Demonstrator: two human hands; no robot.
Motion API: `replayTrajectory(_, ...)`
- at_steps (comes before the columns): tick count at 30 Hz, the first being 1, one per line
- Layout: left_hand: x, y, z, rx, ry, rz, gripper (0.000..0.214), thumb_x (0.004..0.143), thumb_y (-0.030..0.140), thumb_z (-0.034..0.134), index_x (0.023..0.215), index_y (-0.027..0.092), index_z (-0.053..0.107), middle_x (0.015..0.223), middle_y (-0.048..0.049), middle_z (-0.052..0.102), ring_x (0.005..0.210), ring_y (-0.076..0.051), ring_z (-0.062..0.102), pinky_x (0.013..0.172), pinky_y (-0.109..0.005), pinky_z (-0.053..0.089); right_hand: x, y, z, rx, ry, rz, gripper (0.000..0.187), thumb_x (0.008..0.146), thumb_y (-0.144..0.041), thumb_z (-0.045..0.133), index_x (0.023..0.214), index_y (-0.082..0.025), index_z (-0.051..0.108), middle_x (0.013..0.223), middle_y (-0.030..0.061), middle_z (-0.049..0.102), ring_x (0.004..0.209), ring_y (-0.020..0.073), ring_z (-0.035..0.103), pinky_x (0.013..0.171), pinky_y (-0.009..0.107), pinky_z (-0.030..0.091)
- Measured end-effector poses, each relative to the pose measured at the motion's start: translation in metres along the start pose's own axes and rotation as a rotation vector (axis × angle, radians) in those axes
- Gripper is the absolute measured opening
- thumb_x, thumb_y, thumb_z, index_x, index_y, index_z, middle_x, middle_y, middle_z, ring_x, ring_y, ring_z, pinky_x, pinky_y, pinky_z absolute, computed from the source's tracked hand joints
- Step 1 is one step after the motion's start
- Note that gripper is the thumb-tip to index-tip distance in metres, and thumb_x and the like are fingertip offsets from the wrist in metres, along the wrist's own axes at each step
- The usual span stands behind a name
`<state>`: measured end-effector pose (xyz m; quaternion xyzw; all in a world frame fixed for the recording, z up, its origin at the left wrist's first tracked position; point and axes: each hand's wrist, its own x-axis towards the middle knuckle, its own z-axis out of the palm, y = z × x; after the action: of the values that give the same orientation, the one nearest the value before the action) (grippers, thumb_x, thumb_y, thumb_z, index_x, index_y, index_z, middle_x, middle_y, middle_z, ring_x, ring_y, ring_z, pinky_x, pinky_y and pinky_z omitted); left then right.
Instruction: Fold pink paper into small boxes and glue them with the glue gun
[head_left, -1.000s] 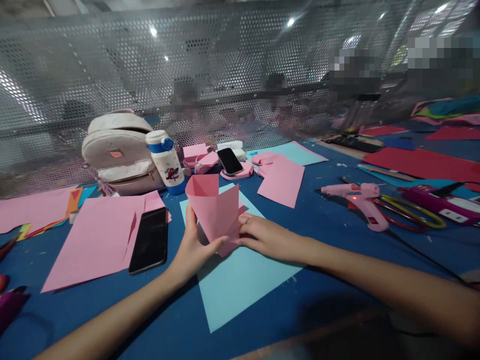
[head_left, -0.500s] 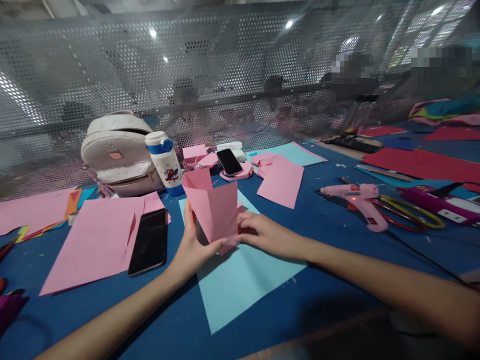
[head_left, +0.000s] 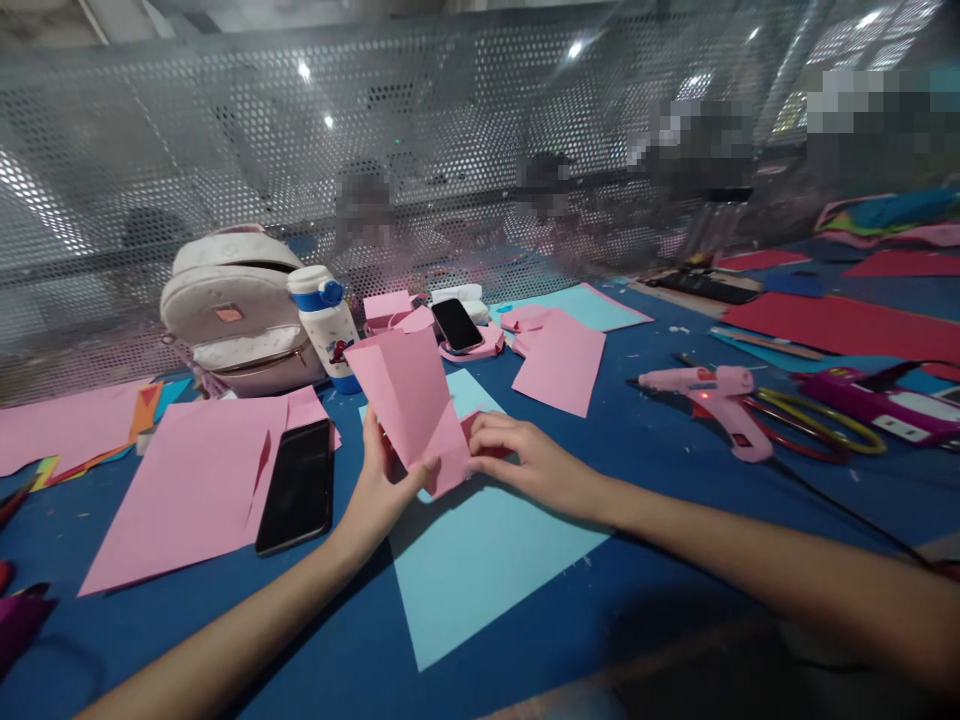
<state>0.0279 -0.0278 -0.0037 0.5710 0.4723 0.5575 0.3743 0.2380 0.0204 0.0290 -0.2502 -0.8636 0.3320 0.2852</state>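
A folded pink paper piece [head_left: 411, 400] stands upright above a light blue sheet [head_left: 480, 545] on the blue table. My left hand [head_left: 381, 490] pinches its lower left part, thumb in front and fingers behind. My right hand [head_left: 525, 462] grips the lower right corner of the same paper, fingers curled on it. A black phone [head_left: 296, 487] lies just left of my left hand on a large pink sheet [head_left: 187, 485].
A white backpack [head_left: 229, 315] and a white-and-blue bottle [head_left: 327, 325] stand at the back left. A second phone [head_left: 459, 324] rests on pink scraps. A pink glue gun [head_left: 712, 395], scissors [head_left: 817, 428] and a cable lie at the right. A perforated metal screen closes the back.
The pink paper has narrowed from an open cone shape into a flatter folded piece, tilted to the left. Both hands have shifted slightly up and left with it.
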Motion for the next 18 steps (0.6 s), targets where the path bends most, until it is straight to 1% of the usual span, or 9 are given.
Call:
replayTrajectory(4, 0.0, 0.005, 0.001, -0.043, 0.045, -0.034, 0.073, 0.08, 0.045, 0.069, 0.137, 0.024, 0.03, 0.138, -0.0127, 0.049, 0.129, -0.03, 0.051, 0.104, -0.043, 0.045, -0.002, 0.0, -0.002, -0.061, 0.029, -0.051, 0.015, 0.096, -0.031, 0.061, 0.087, -0.019, 0.066, 0.094, 0.0042, 0.062, 0.096, 0.0195, 0.054, 0.084, 0.033, 0.044)
replayTrajectory(6, 0.0, 0.007, 0.002, -0.058, 0.063, -0.051, 0.072, 0.081, 0.046, 0.069, 0.137, 0.024, 0.03, 0.139, -0.0128, 0.049, 0.13, -0.03, 0.05, 0.106, -0.043, 0.044, -0.002, 0.001, -0.004, -0.118, 0.044, -0.112, 0.012, 0.092, -0.032, 0.068, 0.093, -0.02, 0.068, 0.095, 0.0038, 0.063, 0.097, 0.0198, 0.054, 0.085, 0.033, 0.043)
replayTrajectory(8, -0.001, 0.008, 0.001, -0.054, 0.072, -0.073, 0.071, 0.082, 0.047, 0.068, 0.137, 0.022, 0.031, 0.139, -0.0129, 0.049, 0.13, -0.03, 0.049, 0.108, -0.043, 0.043, -0.002, 0.001, -0.005, -0.19, 0.065, -0.173, 0.02, 0.084, -0.035, 0.076, 0.094, -0.02, 0.068, 0.095, 0.0034, 0.063, 0.095, 0.02, 0.054, 0.084, 0.033, 0.043)
replayTrajectory(10, -0.002, 0.007, 0.0, -0.035, 0.083, -0.086, 0.069, 0.083, 0.047, 0.067, 0.136, 0.022, 0.032, 0.138, -0.0129, 0.048, 0.132, -0.03, 0.048, 0.109, -0.043, 0.041, -0.002, 0.001, -0.005, -0.253, 0.088, -0.221, 0.026, 0.079, -0.037, 0.081, 0.093, -0.02, 0.068, 0.093, 0.0028, 0.064, 0.092, 0.0196, 0.054, 0.083, 0.033, 0.042)
replayTrajectory(15, -0.003, 0.0, -0.002, -0.076, 0.101, -0.086, 0.065, 0.086, 0.048, 0.066, 0.137, 0.023, 0.034, 0.138, -0.0112, 0.049, 0.132, -0.03, 0.047, 0.111, -0.043, 0.039, -0.003, -0.001, -0.002, -0.299, 0.2, -0.311, 0.024, 0.084, -0.037, 0.076, 0.092, -0.019, 0.062, 0.089, 0.0016, 0.066, 0.086, 0.0173, 0.054, 0.08, 0.031, 0.04)
replayTrajectory(18, -0.003, -0.005, -0.002, -0.114, 0.092, -0.094, 0.064, 0.087, 0.048, 0.066, 0.137, 0.024, 0.035, 0.14, -0.0104, 0.049, 0.133, -0.029, 0.046, 0.112, -0.043, 0.038, -0.005, -0.003, -0.001, -0.331, 0.235, -0.366, 0.02, 0.088, -0.037, 0.072, 0.092, -0.02, 0.062, 0.088, 0.0014, 0.068, 0.087, 0.0177, 0.055, 0.081, 0.032, 0.039)
